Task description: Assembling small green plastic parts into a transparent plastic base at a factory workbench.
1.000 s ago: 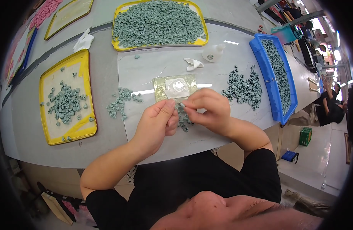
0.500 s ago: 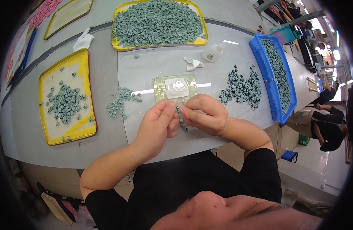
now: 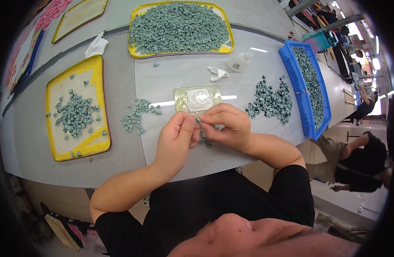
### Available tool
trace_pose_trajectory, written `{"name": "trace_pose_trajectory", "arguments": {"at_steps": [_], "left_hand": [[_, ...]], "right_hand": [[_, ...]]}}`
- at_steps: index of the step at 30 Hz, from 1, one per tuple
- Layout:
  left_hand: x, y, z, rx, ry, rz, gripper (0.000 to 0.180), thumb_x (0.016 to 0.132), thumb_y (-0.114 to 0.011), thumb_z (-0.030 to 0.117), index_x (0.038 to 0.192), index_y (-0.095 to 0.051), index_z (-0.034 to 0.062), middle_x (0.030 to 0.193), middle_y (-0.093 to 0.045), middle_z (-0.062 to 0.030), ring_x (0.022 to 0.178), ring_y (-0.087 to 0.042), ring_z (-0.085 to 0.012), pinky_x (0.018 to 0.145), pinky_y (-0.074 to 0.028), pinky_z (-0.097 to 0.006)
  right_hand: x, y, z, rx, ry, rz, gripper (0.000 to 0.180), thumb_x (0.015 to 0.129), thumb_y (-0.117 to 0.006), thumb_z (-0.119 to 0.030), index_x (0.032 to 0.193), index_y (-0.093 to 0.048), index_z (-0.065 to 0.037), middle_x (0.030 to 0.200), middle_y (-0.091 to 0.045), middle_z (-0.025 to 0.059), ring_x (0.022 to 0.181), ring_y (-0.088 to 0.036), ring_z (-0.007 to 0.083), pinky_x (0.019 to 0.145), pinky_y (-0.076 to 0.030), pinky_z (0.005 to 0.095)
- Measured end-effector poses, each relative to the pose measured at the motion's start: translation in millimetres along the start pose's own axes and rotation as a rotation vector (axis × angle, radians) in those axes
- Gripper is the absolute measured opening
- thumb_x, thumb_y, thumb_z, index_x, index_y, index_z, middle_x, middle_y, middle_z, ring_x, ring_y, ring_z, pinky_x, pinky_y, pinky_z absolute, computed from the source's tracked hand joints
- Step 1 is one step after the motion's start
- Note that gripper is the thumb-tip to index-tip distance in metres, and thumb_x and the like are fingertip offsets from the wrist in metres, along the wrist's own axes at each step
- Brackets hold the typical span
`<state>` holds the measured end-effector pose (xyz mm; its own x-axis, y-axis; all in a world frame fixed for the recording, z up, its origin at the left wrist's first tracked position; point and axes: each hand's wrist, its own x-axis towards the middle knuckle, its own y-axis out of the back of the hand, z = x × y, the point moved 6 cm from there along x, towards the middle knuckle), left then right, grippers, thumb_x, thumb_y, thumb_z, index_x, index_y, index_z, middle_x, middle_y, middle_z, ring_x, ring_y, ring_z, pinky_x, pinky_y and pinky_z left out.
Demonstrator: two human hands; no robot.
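Fingertips of my left hand (image 3: 175, 137) and my right hand (image 3: 230, 128) meet in a pinch at the table's near side. Between them is a small grey-green piece (image 3: 198, 120), mostly covered by the fingers. More such pieces lie on the table under my right hand. Just beyond the hands is a yellowish square pad (image 3: 180, 96) bearing a white sheet and a clear round dish (image 3: 201, 97). A loose cluster of green pieces (image 3: 139, 112) lies left of my left hand. Darker, shinier green pieces (image 3: 270, 100) spread out to the right.
A yellow-rimmed tray (image 3: 103, 85) with green pieces stands left; a fuller one (image 3: 141, 55) is at the back. On the right is a blue bin (image 3: 306, 100) of pieces. A white squeeze bottle (image 3: 240, 62) and white cloth (image 3: 217, 74) lie beyond the pad. A person (image 3: 362, 160) is at far right.
My right fingers have closed in nearer to the left ones around the piece. The whole view has shifted slightly. The person at far right has changed position.
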<state>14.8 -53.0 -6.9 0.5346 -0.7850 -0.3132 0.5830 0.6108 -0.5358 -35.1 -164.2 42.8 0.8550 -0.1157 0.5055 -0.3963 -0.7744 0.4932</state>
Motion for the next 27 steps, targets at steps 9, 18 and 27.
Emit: {"name": "trace_pose_trajectory", "arguments": {"at_steps": [9,18,27], "left_hand": [[3,-3,-6,-0.142,0.079,-0.034,0.025,0.096,-0.039,0.026,0.086,-0.048,0.0054,0.066,-0.043,0.0011,0.055,-0.033,-0.0044,0.049,-0.029,-0.019],[2,-6,-3,-0.194,0.107,-0.043,0.021,0.096,-0.039,0.023,0.087,-0.047,0.0058,0.073,-0.047,-0.0001,0.061,-0.036,-0.0045,0.052,-0.031,-0.019],[0,-11,0,-0.166,0.092,-0.051,0.013,0.094,-0.041,0.015,0.086,-0.045,0.0043,0.069,-0.047,-0.002,0.055,-0.032,-0.0062,0.049,-0.027,-0.021]], "right_hand": [[-3,2,2,-0.019,-0.02,0.0,0.019,0.062,-0.069,0.005,0.08,-0.064,-0.001,0.078,-0.062,0.0089,0.066,-0.061,0.0172,0.056,-0.049,0.0248],[0,8,4,0.004,-0.021,0.01,0.019,0.062,-0.069,0.005,0.079,-0.063,0.0,0.076,-0.063,0.0087,0.066,-0.06,0.017,0.055,-0.048,0.0246],[0,8,6,0.008,-0.046,-0.009,0.018,0.064,-0.069,0.005,0.08,-0.062,0.0,0.078,-0.062,0.0082,0.066,-0.06,0.0172,0.056,-0.05,0.0251]]}}
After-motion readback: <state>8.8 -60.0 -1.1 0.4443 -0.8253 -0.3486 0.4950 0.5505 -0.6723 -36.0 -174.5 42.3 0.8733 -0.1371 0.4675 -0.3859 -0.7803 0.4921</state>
